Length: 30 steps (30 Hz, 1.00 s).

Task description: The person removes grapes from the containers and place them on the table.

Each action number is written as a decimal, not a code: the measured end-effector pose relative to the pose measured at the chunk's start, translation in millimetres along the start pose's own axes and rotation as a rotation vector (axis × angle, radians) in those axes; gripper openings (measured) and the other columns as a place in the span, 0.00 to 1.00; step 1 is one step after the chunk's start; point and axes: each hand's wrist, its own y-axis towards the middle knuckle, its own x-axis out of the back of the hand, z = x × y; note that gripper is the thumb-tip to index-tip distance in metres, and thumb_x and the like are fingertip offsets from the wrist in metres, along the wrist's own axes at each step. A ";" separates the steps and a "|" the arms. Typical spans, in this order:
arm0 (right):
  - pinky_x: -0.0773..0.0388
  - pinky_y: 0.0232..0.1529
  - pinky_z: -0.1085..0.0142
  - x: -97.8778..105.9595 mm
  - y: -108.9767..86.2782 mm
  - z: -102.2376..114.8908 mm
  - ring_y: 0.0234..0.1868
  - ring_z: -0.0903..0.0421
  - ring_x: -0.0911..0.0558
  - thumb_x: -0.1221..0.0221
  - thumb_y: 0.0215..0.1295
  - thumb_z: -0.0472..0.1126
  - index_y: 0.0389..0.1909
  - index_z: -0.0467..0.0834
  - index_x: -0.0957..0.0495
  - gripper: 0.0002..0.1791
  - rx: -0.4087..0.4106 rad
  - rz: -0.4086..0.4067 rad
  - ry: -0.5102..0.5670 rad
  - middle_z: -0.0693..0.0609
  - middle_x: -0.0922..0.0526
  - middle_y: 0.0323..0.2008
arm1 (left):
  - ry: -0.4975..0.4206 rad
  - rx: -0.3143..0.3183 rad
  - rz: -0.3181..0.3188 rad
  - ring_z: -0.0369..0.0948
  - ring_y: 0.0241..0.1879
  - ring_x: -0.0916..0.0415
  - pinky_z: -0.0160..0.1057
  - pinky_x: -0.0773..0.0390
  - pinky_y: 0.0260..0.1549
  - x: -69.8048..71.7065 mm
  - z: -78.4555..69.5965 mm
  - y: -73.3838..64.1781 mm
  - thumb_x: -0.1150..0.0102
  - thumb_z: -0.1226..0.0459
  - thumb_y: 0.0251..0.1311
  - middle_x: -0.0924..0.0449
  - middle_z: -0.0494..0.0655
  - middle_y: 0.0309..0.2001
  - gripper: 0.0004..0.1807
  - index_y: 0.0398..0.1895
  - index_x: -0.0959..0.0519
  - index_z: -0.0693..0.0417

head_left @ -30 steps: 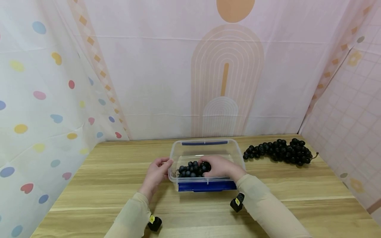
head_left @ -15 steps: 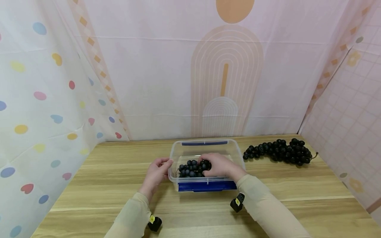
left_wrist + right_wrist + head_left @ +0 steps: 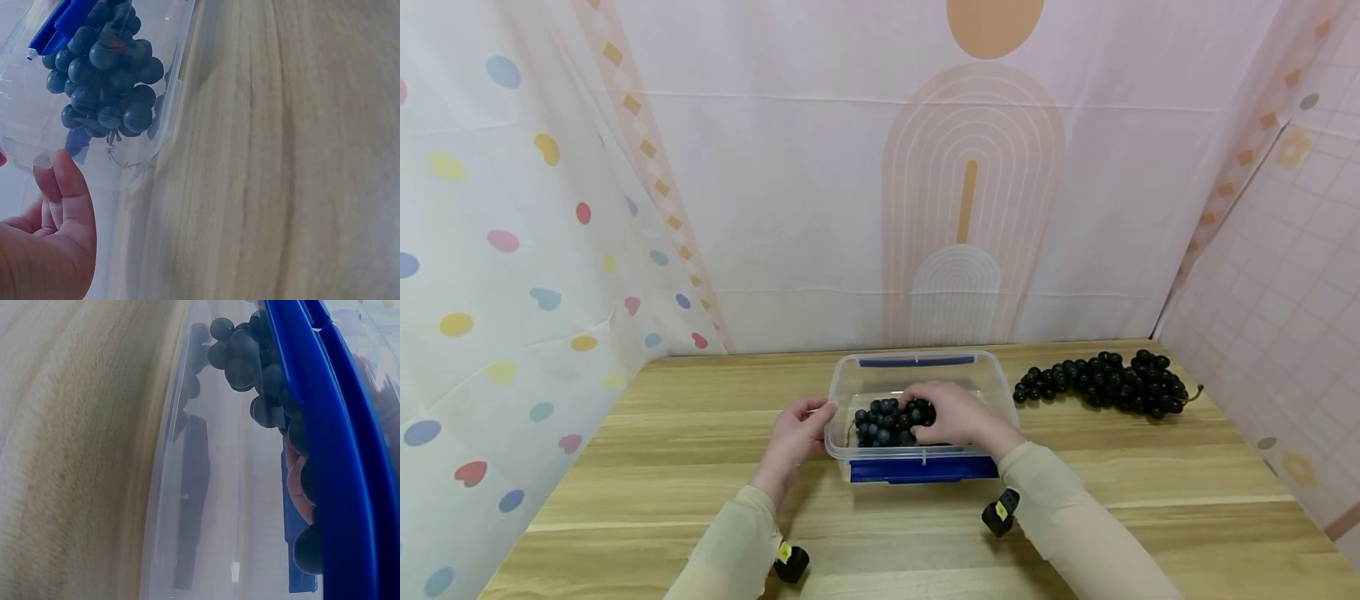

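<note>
A clear plastic food container (image 3: 992, 379) with blue clips stands on the table. Inside it lies a bunch of dark grapes (image 3: 880, 423), also seen through the wall in the left wrist view, its thin brown stem (image 3: 115, 153) toward the left end. My left hand (image 3: 795, 437) pinches the container's left rim between thumb and fingers. Reaching in over the front rim, my right hand (image 3: 951, 414) grips the right end of the bunch, thumb on the near side and fingers beyond. In the right wrist view the blue clip (image 3: 337, 450) covers much of that hand, and several grapes hang above the container floor.
A second bunch of black grapes (image 3: 1105, 383) lies on the wooden table (image 3: 700, 467) to the right of the container, its stem pointing right. A patterned cloth (image 3: 797, 208) hangs right behind the table's back edge, with more cloth at both sides.
My right hand has risen slightly inside the container, and the grapes in its grip have shifted a little up and to the right. The left hand has stayed at the rim.
</note>
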 end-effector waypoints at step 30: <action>0.24 0.53 0.54 4.8 -5.5 0.6 0.54 0.50 0.21 0.34 0.57 0.38 0.52 0.48 0.21 0.20 0.043 -0.156 -0.057 0.50 0.19 0.54 | 0.025 0.000 0.004 0.43 0.34 0.22 0.36 0.21 0.30 0.5 -0.3 -0.2 0.42 0.61 0.69 0.22 0.62 0.46 0.21 0.58 0.26 0.68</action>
